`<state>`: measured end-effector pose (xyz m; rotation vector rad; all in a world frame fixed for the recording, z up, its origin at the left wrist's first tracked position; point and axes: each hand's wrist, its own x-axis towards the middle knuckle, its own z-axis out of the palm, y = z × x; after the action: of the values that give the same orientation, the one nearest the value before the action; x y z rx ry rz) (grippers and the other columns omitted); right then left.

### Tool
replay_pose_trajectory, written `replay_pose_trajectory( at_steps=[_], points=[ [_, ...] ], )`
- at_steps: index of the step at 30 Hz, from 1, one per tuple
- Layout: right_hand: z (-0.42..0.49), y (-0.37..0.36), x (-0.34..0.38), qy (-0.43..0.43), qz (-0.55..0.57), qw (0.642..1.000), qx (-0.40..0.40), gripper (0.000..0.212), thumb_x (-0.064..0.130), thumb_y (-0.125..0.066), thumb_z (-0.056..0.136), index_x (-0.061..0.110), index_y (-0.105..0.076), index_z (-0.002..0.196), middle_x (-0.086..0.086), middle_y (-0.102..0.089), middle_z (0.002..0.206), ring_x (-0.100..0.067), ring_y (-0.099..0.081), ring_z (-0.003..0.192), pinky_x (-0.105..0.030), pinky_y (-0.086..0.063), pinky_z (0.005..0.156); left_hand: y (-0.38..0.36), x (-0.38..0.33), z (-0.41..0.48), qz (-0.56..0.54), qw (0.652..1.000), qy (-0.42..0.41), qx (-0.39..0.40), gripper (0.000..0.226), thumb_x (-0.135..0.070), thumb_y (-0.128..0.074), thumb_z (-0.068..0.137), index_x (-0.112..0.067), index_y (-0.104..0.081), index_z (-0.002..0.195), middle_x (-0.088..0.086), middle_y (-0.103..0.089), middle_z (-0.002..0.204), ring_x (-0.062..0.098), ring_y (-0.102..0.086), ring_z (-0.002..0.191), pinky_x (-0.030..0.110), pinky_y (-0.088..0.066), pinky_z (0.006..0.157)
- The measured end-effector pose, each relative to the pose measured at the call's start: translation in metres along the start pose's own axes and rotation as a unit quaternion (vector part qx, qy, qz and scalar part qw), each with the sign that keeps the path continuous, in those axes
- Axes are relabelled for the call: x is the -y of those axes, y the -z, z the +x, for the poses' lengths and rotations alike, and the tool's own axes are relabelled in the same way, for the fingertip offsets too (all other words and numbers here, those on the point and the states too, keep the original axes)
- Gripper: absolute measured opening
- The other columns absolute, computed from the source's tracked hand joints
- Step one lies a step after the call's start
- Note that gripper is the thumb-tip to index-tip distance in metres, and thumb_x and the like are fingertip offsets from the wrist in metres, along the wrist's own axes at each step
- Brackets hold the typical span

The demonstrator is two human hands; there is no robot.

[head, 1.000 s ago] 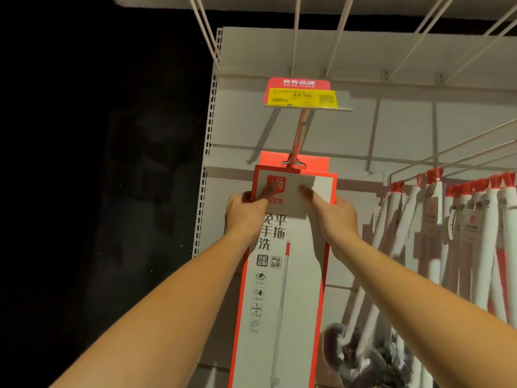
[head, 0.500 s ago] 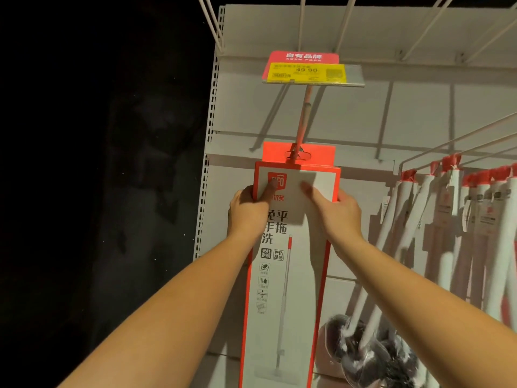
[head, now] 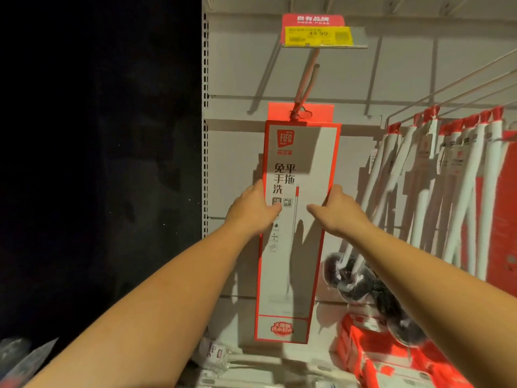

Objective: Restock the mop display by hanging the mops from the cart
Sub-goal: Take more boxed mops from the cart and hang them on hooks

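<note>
Boxed mop point(head: 302, 261) hangs on its hook point(head: 305, 79) — left hand point(head: 249, 212) and right hand point(head: 340, 215) pinch its edges, fingers behind

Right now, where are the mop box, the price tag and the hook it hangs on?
mop box point(head: 296, 261): head view, lower white front panel.
price tag point(head: 319, 36): head view, middle of the yellow label.
hook point(head: 306, 79): head view, reddish rod above the box.

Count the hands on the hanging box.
2. The left hand grips the left edge of the box; the right hand grips its right edge, at the same height.
</note>
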<state>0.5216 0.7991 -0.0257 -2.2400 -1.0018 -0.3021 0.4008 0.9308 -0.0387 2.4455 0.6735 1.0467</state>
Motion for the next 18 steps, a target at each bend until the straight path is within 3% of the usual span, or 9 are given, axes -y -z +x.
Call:
replay_pose_trajectory(
  at_steps=[3, 7, 13, 16, 18],
  points=[
    [-0.028, 0.008, 0.005, 0.001, -0.142, 0.986, 0.088, 0.038, 0.041, -0.052, 0.089, 0.01, -0.054, 0.111, -0.012, -0.062, 0.108, -0.03, -0.058, 0.093, -0.032, -0.046, 0.071, 0.008, -0.007, -0.022, 0.14, 0.987, 0.0, 0.082, 0.038, -0.037, -0.054, 0.089, -0.019, -0.056, 0.122, 0.003, -0.063, 0.121, 0.027, -0.06, 0.105, 0.039, -0.052, 0.086],
    [-0.062, 0.014, 0.01, 0.02, -0.251, 0.952, 0.176, 0.027, 0.037, -0.054, 0.089, 0.012, -0.059, 0.098, -0.005, -0.061, 0.093, -0.023, -0.06, 0.087, -0.032, -0.051, 0.074, 0.015, -0.018, -0.054, 0.309, 0.93, -0.026, 0.195, 0.029, -0.041, -0.051, 0.089, -0.018, -0.06, 0.104, 0.002, -0.064, 0.114, 0.023, -0.06, 0.094, 0.033, -0.051, 0.081],
    [-0.097, 0.026, 0.016, 0.06, -0.261, 0.94, 0.211, 0.03, 0.038, -0.054, 0.089, 0.016, -0.046, 0.07, 0.0, -0.05, 0.076, -0.02, -0.052, 0.074, -0.025, -0.037, 0.057, 0.035, -0.037, -0.099, 0.327, 0.913, 0.012, 0.245, 0.021, -0.043, -0.051, 0.091, -0.023, -0.055, 0.09, -0.001, -0.058, 0.089, 0.021, -0.057, 0.087, 0.032, -0.048, 0.075],
    [-0.116, 0.031, 0.017, 0.092, -0.257, 0.938, 0.212, 0.03, 0.037, -0.053, 0.089, 0.017, -0.043, 0.07, 0.0, -0.047, 0.074, -0.022, -0.053, 0.078, -0.027, -0.041, 0.063, 0.045, -0.052, -0.129, 0.333, 0.91, 0.044, 0.244, 0.023, -0.044, -0.05, 0.092, -0.022, -0.055, 0.09, -0.002, -0.058, 0.088, 0.018, -0.057, 0.083, 0.03, -0.044, 0.068],
    [-0.13, 0.035, 0.015, 0.118, -0.248, 0.937, 0.215, 0.023, 0.036, -0.053, 0.089, 0.016, -0.048, 0.078, -0.001, -0.049, 0.076, -0.023, -0.055, 0.082, -0.03, -0.044, 0.069, 0.05, -0.065, -0.151, 0.335, 0.908, 0.07, 0.24, 0.03, -0.047, -0.049, 0.093, -0.019, -0.059, 0.095, -0.001, -0.058, 0.09, 0.018, -0.057, 0.085, 0.032, -0.048, 0.075]
  ],
)
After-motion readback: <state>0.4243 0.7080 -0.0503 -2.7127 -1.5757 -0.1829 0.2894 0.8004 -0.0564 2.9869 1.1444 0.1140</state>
